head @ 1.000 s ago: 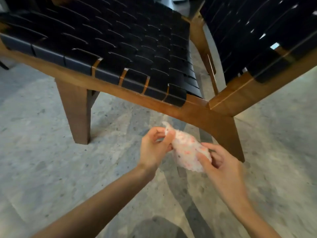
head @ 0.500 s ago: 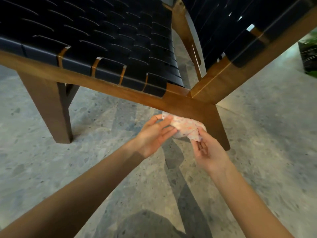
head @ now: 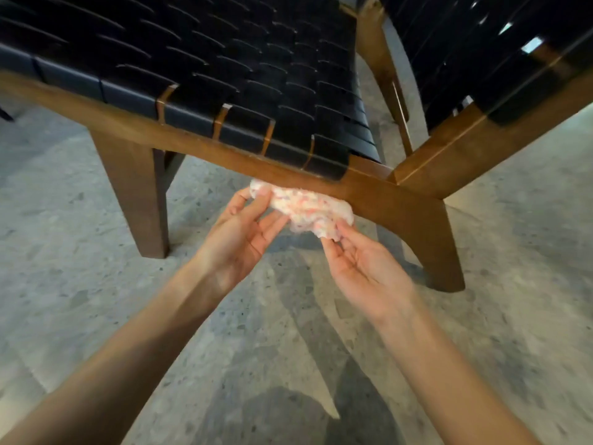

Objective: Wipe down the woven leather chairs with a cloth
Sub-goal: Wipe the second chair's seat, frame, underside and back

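The cloth (head: 308, 210), white with pink and orange flecks, was bunched into a loose wad and held in the air between both hands. It sat just under the wooden front rail (head: 192, 146) of the near chair (head: 224, 75), close to that rail's right end; whether its upper edge touched the wood I could not tell. The left hand (head: 244, 232) pinched the wad's left end between thumb and fingers. The right hand (head: 362, 261), palm turned up, nipped the lower right edge with thumb and fingertips, the other fingers loosely curled. The seat above the rail was woven of black leather straps that wrapped over the rail's front edge. A second chair (head: 481, 59) of the same make stood to the right, its frame meeting the first at the front right corner. Both stood on a speckled grey stone floor (head: 96, 316).
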Demonstrator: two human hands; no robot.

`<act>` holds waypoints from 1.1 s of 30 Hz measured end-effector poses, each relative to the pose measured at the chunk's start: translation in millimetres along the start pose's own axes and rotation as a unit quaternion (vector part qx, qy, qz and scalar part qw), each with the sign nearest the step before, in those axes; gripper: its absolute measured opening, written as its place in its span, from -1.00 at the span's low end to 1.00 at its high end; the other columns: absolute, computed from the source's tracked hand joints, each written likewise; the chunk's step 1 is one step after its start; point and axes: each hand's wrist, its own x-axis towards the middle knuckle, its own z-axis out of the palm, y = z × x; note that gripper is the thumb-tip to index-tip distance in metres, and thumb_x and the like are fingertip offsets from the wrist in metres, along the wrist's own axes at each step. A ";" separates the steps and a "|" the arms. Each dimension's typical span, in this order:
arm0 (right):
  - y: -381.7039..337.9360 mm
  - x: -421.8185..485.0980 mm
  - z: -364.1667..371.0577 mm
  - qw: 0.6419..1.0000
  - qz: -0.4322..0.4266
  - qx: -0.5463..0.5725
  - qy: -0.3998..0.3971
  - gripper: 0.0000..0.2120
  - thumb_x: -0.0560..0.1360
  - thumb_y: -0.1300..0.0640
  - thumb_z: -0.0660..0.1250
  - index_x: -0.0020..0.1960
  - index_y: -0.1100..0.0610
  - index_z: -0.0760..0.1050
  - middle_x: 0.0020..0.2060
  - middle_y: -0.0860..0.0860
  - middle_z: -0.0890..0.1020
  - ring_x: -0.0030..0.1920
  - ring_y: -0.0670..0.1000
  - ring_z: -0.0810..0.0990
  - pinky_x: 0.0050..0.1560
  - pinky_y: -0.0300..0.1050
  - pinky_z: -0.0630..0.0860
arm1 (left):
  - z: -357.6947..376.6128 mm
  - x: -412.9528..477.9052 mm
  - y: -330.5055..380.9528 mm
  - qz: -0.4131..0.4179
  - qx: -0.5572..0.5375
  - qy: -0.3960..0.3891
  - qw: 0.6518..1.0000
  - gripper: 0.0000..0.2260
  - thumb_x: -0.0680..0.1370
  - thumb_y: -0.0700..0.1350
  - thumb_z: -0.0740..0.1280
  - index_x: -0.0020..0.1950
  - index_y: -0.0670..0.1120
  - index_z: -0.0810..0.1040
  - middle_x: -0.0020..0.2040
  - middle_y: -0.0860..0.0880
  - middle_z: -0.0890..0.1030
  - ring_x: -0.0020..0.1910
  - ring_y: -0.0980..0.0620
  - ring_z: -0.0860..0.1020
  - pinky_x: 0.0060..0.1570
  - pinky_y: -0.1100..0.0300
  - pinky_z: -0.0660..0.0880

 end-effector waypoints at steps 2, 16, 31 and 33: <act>14.7 3.5 13.0 0.999 0.021 -0.020 -0.037 -0.66 0.54 0.33 0.21 0.30 0.29 0.47 0.18 0.22 0.61 0.20 0.10 0.58 0.26 -0.10 0.49 | -12.3 -6.3 16.8 0.025 0.000 0.010 1.000 -0.80 0.60 -0.15 0.24 0.23 -0.08 0.39 0.21 -0.12 0.58 0.09 0.03 0.62 0.17 0.16 0.52; 84.8 41.6 71.8 0.973 0.090 -0.102 -0.187 -0.65 0.55 0.34 0.20 0.34 0.28 0.43 0.20 0.17 0.60 0.23 0.01 0.58 0.21 -0.16 0.52 | -56.9 -45.9 79.8 0.151 0.040 0.064 0.986 -0.72 0.67 -0.08 0.14 0.34 -0.16 0.41 0.12 -0.09 0.64 0.12 0.03 0.61 0.17 0.20 0.54; 148.3 48.7 71.7 0.805 -0.369 -0.449 -0.117 -0.79 0.46 0.27 0.42 -0.02 -0.02 0.56 0.03 -0.01 0.62 0.06 -0.14 0.59 -0.01 -0.31 0.57 | -73.6 -64.0 109.0 0.440 0.262 0.355 0.782 -0.88 0.52 -0.18 0.43 -0.14 -0.07 0.50 -0.12 -0.07 0.59 -0.18 0.05 0.61 -0.19 0.16 0.61; 152.5 58.0 79.6 0.807 -0.402 -0.425 -0.083 -0.80 0.47 0.26 0.42 -0.01 -0.01 0.54 0.06 0.02 0.60 0.08 -0.12 0.59 0.08 -0.20 0.59 | -74.5 -50.7 114.4 0.435 0.260 0.357 0.785 -0.90 0.51 -0.16 0.44 -0.15 -0.04 0.54 -0.14 0.01 0.61 -0.12 0.07 0.61 -0.07 0.10 0.61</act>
